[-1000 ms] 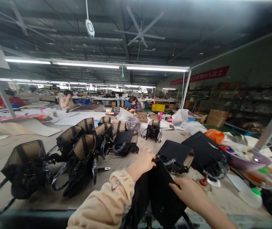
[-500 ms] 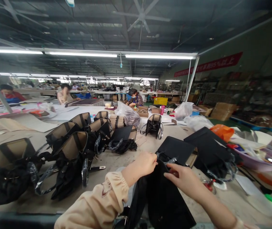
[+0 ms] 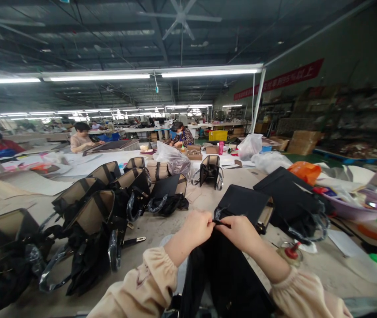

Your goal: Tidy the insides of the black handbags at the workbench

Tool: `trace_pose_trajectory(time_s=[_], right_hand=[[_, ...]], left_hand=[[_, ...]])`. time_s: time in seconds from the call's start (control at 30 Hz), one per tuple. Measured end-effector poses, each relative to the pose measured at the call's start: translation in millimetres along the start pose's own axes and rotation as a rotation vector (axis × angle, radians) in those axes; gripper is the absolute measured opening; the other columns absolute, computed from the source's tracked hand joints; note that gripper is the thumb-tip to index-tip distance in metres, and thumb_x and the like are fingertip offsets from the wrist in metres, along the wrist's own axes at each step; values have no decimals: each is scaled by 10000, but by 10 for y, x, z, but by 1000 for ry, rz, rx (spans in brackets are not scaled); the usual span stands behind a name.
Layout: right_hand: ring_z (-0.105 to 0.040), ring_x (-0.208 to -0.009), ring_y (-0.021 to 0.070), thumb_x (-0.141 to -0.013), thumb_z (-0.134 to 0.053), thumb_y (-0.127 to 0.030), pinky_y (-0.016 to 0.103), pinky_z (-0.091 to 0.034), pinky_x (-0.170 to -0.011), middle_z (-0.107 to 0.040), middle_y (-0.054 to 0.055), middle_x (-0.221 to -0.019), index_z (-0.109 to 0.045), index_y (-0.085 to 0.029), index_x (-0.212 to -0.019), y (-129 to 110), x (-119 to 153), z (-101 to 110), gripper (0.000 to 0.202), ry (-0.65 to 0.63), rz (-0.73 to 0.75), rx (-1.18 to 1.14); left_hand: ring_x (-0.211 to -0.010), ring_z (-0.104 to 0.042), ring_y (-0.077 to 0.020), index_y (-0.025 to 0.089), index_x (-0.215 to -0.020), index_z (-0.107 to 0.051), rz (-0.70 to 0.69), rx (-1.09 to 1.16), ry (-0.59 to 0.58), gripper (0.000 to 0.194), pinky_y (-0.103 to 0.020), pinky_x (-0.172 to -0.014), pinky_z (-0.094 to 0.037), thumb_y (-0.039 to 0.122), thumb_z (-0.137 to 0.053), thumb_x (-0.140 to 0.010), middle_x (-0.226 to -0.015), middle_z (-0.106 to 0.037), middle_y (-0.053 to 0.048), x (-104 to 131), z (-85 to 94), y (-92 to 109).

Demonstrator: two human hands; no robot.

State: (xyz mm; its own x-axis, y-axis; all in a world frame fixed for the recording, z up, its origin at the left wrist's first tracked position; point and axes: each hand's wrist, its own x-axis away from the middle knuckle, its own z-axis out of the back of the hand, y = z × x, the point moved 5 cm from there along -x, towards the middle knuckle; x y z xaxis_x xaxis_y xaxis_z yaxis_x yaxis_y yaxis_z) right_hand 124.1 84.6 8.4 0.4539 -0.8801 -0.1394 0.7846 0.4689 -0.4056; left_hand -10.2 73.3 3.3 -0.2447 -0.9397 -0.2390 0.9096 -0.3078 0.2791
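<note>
A black handbag [image 3: 238, 276] stands at the table's near edge, directly in front of me, its lower part cut off by the frame. My left hand [image 3: 199, 226] is closed, thumb and fingers pinching the bag's top edge. Close beside it, my right hand [image 3: 238, 230] pinches the same edge, so a short strip of black material shows between the two. Just beyond my hands lies another black handbag [image 3: 244, 203] with a plastic-wrapped handle. What the fingertips press between them is partly hidden.
Several black handbags [image 3: 91, 212] with tan linings crowd the left. Farther off stands one bag [image 3: 209, 172]. To the right are a dark bag [image 3: 284, 207], a red-topped jar [image 3: 291, 254], a green-capped bottle [image 3: 369, 267] and a purple basin [image 3: 357, 210]. Co-workers sit beyond the table.
My right hand has moved left and closed on the bag's edge, near my left hand; before, its fingers were looser and farther apart. The view has shifted slightly.
</note>
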Motion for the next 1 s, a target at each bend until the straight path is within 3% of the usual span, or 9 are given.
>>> trace_pose_trajectory(time_s=[0.43,0.77,1.0], right_hand=[[-647,-746,171,-859,-486,-355,252,-375,-646,-723,8,-765,-693,-240,-687,48,-23,-15,293,-17,-19,67],[-646,-738,166,-859,-486,-351,249,-370,-634,-717,8,-751,-682,-233,-684,68,0,1,288,-13,-36,75],[-657,-825,171,-868,-484,-316,240,-399,-690,-735,6,-860,-719,-255,-781,107,7,-6,258,-37,-25,77]], left_hand=[[-813,-659,-202,191,-800,-660,88,19,-10,170,-276,-700,-461,304,-537,-836,-834,-708,-55,-2,8,44],[-792,-654,-213,189,-819,-663,85,13,-12,180,-297,-694,-465,283,-511,-837,-843,-711,-68,-9,0,96],[-780,-645,-185,200,-794,-673,73,23,-19,169,-265,-688,-462,271,-522,-812,-824,-714,-45,27,28,156]])
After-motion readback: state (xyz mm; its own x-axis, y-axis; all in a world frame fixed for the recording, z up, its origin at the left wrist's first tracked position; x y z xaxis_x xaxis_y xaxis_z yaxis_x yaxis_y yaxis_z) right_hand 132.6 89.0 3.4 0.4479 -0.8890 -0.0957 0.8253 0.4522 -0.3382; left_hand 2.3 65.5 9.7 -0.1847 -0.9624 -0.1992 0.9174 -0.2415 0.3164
